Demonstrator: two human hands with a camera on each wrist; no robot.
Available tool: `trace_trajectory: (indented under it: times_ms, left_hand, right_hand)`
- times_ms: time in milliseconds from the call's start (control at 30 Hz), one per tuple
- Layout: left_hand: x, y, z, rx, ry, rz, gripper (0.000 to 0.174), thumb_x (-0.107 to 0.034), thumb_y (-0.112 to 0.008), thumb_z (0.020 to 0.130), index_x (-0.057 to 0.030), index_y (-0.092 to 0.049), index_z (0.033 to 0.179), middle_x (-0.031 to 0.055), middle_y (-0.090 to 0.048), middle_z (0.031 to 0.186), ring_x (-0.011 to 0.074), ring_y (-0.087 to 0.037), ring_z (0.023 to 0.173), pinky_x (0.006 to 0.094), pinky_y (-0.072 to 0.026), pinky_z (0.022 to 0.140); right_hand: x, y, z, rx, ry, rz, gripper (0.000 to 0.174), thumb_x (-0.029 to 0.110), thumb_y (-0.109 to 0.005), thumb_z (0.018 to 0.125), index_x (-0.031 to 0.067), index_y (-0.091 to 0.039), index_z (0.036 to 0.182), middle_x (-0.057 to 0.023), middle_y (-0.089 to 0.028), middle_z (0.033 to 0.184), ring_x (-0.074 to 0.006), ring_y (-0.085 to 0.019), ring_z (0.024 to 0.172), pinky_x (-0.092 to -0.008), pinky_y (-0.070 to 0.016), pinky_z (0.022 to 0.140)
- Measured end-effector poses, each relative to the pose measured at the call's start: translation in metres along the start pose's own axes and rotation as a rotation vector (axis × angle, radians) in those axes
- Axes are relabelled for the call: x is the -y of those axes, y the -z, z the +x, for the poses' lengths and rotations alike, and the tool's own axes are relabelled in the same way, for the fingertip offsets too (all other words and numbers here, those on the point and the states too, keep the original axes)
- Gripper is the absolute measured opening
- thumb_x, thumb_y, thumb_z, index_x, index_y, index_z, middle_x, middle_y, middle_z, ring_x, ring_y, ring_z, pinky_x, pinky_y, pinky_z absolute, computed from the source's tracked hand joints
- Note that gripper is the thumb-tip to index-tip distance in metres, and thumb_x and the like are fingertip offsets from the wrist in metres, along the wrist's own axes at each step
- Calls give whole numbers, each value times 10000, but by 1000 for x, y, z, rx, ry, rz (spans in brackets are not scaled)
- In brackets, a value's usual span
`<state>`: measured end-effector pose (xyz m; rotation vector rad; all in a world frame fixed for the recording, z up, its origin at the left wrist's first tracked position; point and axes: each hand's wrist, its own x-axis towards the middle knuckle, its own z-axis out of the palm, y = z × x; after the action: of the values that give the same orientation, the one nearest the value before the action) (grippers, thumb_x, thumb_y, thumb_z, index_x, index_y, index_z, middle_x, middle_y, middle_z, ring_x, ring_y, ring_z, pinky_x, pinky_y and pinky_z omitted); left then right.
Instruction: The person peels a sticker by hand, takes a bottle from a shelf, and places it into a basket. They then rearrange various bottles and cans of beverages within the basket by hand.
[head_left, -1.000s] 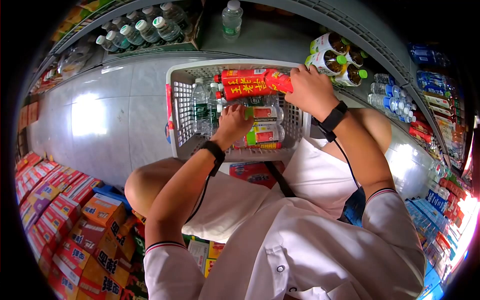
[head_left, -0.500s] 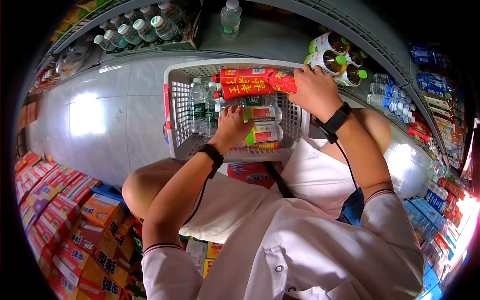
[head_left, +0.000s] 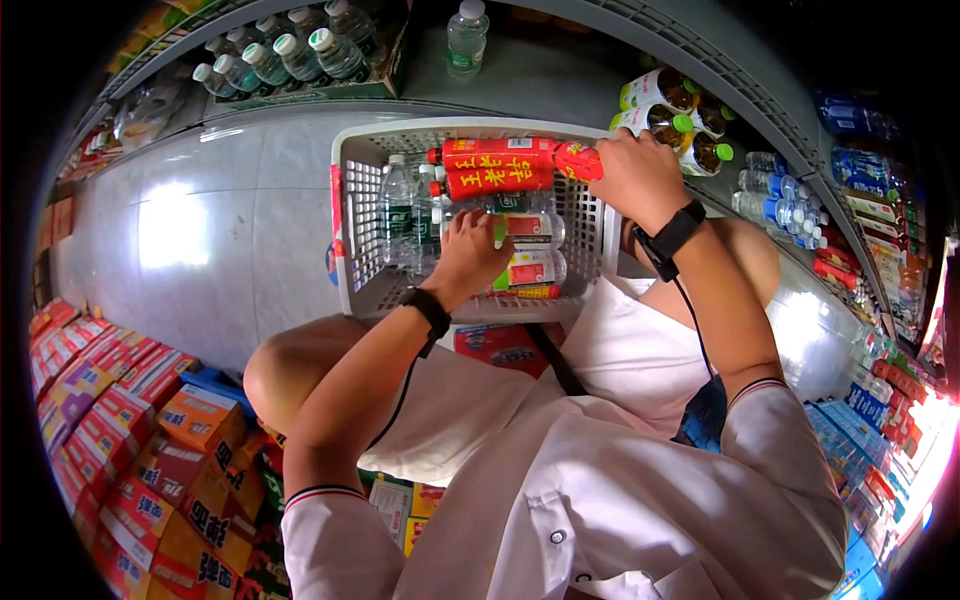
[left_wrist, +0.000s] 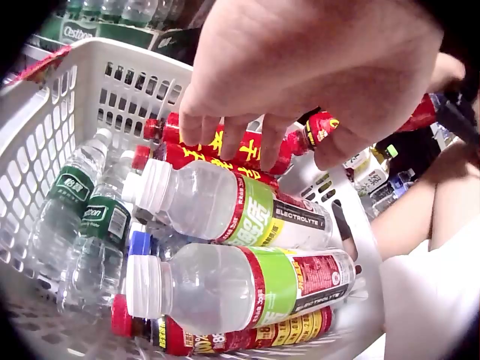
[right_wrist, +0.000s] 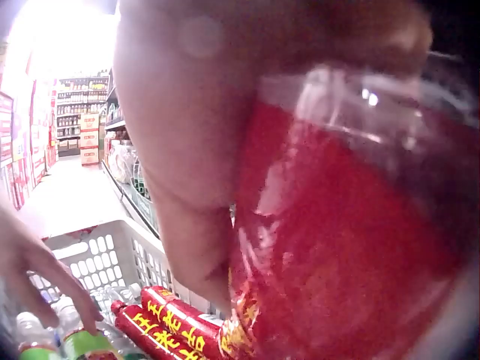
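Observation:
My right hand [head_left: 640, 182] grips a red-labelled drink bottle [right_wrist: 337, 210] at the basket's right rim. Yellow marks show on the end of this bottle that points into the basket, and my fingers hide much of the rest. Two red bottles with yellow lettering [head_left: 490, 168] lie side by side along the basket's far side. Over the middle of the basket is my left hand [head_left: 470, 248], palm down with relaxed fingers hanging. Beneath it lie two electrolyte drink bottles [left_wrist: 217, 289] with green and red labels. Green-labelled water bottles [left_wrist: 94, 225] lie at the left end.
The pale plastic basket [head_left: 345, 270] stands before my crossed legs. On the low shelf ahead are a case of water bottles [head_left: 290, 55], a single bottle [head_left: 466, 40] and green-capped tea bottles [head_left: 655, 120]. Stacked cartons [head_left: 150, 480] line the left; more bottles [head_left: 785, 210] are at right.
My right hand has shifted slightly right with the red bottle, away from the two lettered bottles. The left hand stays over the electrolyte bottles, almost in place.

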<state>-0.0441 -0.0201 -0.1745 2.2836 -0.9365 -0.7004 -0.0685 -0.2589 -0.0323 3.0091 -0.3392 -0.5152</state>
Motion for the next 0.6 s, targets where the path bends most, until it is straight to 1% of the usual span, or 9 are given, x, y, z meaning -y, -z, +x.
trace_trajectory:
  times_ms: [67, 167, 267, 433, 567, 600]
  left_hand:
    - [-3, 3, -1, 6, 6, 17, 392, -292, -560, 822, -73, -563, 1147, 171, -524, 1187, 416, -408, 1189, 512, -337, 999]
    - [-8, 5, -1, 30, 31, 38, 397, -294, -552, 824, -73, -559, 1154, 172, -517, 1199, 415, -401, 1199, 514, -333, 1003]
    - [-6, 2, -1, 19, 23, 36, 396, -292, -550, 825, -76, -559, 1157, 172, -515, 1202, 413, -396, 1207, 513, -327, 1009]
    - [-7, 1, -3, -17, 16, 41, 399, -287, -558, 824, -91, -559, 1171, 168, -516, 1206, 411, -391, 1213, 509, -319, 1017]
    - [-9, 3, -4, 7, 10, 33, 408, -288, -564, 823, -101, -557, 1185, 159, -524, 1197, 406, -394, 1212, 505, -319, 1018]
    - [-10, 4, -4, 8, 12, 37, 410, -288, -565, 824, -101, -557, 1188, 157, -526, 1194, 405, -395, 1211, 504, -320, 1018]
  right_hand:
    - [-2, -1, 0, -51, 17, 27, 210, 194, -660, 646, 39, -693, 784, -173, -640, 918, -354, -621, 843, -394, -515, 715]
    - [-1, -2, -1, -14, 15, 8, 257, 228, -650, 667, 53, -657, 856, -144, -614, 926, -342, -592, 895, -427, -498, 744]
    - [4, 2, -4, -40, 45, 29, 247, 224, -650, 660, 50, -655, 835, -146, -613, 925, -337, -593, 882, -426, -499, 737]
    - [10, 1, -3, -45, 38, -9, 216, 212, -654, 652, 42, -656, 785, -150, -613, 901, -325, -593, 861, -417, -499, 721]
    - [10, -6, 0, -54, 48, 0, 194, 195, -659, 647, 36, -658, 758, -147, -615, 884, -321, -594, 855, -411, -501, 709]
    - [10, -6, 0, -60, 54, 9, 176, 172, -655, 647, 38, -669, 760, -158, -628, 880, -330, -605, 855, -404, -505, 705]
